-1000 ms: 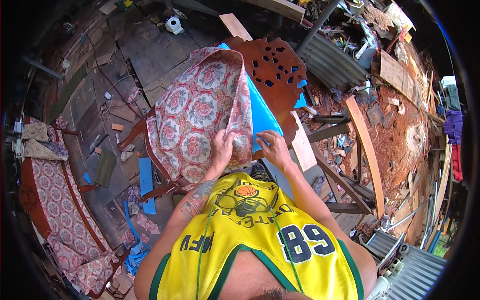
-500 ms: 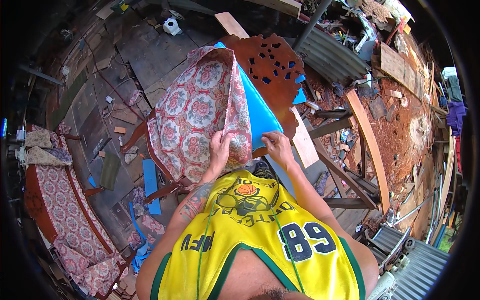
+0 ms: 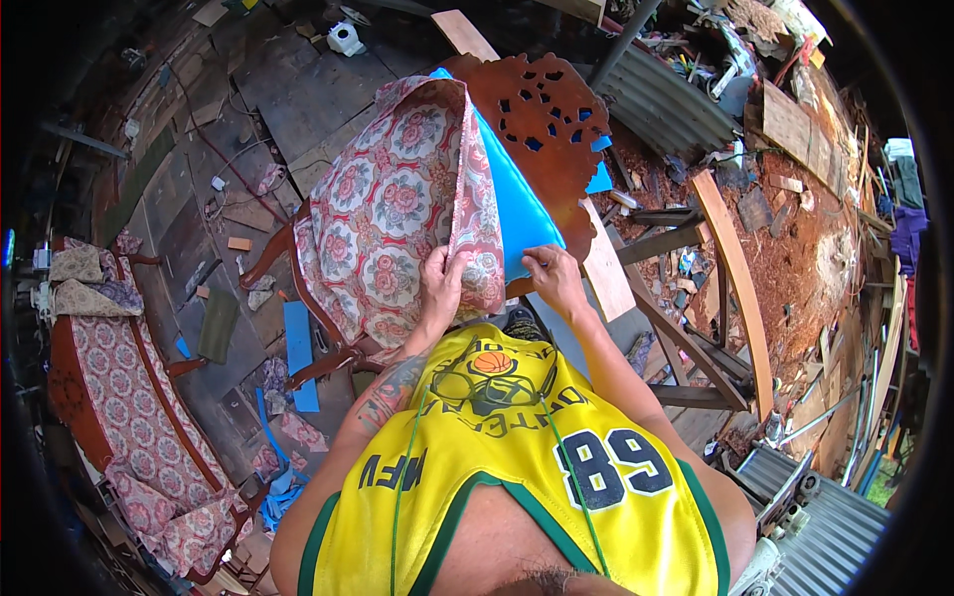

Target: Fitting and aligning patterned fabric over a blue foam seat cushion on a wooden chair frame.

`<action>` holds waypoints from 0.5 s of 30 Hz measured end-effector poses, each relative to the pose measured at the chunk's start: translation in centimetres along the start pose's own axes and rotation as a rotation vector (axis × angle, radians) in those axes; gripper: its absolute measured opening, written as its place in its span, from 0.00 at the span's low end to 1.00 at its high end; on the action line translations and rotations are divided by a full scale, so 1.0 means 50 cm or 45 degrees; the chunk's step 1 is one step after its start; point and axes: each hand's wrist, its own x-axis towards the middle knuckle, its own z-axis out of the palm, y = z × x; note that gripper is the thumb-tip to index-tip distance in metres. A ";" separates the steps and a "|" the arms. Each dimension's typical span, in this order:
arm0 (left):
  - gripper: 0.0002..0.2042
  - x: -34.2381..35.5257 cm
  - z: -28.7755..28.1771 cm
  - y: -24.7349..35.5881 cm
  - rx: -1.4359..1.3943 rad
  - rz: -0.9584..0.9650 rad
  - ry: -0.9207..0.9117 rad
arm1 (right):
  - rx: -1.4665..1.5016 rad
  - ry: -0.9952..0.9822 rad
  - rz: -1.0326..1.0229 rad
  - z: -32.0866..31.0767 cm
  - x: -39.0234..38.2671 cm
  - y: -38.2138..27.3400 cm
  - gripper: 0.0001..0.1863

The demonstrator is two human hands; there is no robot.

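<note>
Floral upholstery fabric [image 3: 393, 199] in red, pink and cream drapes over a wooden chair whose carved, pierced back panel [image 3: 542, 129] shows on the far right. Blue padding [image 3: 512, 204] shows in a wedge between the fabric's turned-back edge and that panel. My left hand [image 3: 440, 283] is closed on the fabric near its front edge, thumb on top. My right hand [image 3: 555, 278] has its fingertips pinched together at the padding's near right corner. What lies under those fingertips is hidden. A curved wooden chair leg [image 3: 268, 256] sticks out at the left.
A sofa frame [image 3: 79, 387] with the same fabric stands at the left. Blue strips [image 3: 301, 353] and scraps lie on the plank floor. To the right are a curved wooden frame piece [image 3: 740, 288], a pale board [image 3: 608, 273], corrugated metal [image 3: 656, 109] and scattered debris.
The view has shifted slightly. Both hands stay at nearly the same spots on the fabric and padding, the right fingers drawn a little closer together.
</note>
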 end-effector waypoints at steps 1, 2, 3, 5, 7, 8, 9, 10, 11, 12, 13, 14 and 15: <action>0.12 -0.002 0.004 0.004 0.000 -0.001 0.003 | -0.008 -0.001 0.001 0.001 0.000 0.000 0.10; 0.14 -0.006 0.013 0.008 -0.050 0.026 0.027 | -0.008 -0.004 0.000 0.001 0.001 -0.001 0.10; 0.16 -0.010 0.023 0.026 -0.098 0.052 0.051 | -0.010 -0.017 0.023 -0.001 0.001 -0.002 0.11; 0.19 -0.015 0.035 0.084 -0.109 0.019 -0.051 | -0.006 -0.022 0.053 -0.009 0.007 -0.013 0.13; 0.23 -0.022 0.043 0.084 -0.144 0.021 -0.140 | 0.415 -0.172 0.365 -0.025 0.016 -0.049 0.23; 0.23 -0.028 0.044 0.085 -0.138 0.022 -0.136 | 0.420 -0.176 0.363 -0.023 0.021 -0.057 0.23; 0.23 -0.029 0.050 0.098 -0.091 0.042 -0.194 | 0.605 -0.207 0.413 -0.025 0.030 -0.064 0.27; 0.23 -0.030 0.054 0.111 -0.044 0.062 -0.253 | 0.791 -0.238 0.460 -0.028 0.037 -0.073 0.31; 0.23 -0.031 0.058 0.125 -0.012 0.044 -0.298 | 0.829 -0.266 0.473 -0.033 0.041 -0.084 0.36; 0.23 -0.034 0.063 0.126 -0.006 0.047 -0.301 | 0.835 -0.263 0.471 -0.024 0.047 -0.084 0.36; 0.22 -0.037 0.067 0.126 0.010 0.072 -0.325 | 0.745 -0.236 0.401 -0.012 0.054 -0.079 0.39; 0.22 -0.039 0.066 0.126 0.027 0.097 -0.350 | 0.655 -0.209 0.332 -0.003 0.059 -0.078 0.42; 0.22 -0.040 0.059 0.125 0.039 0.004 -0.434 | 0.528 -0.207 0.324 -0.003 0.060 -0.086 0.37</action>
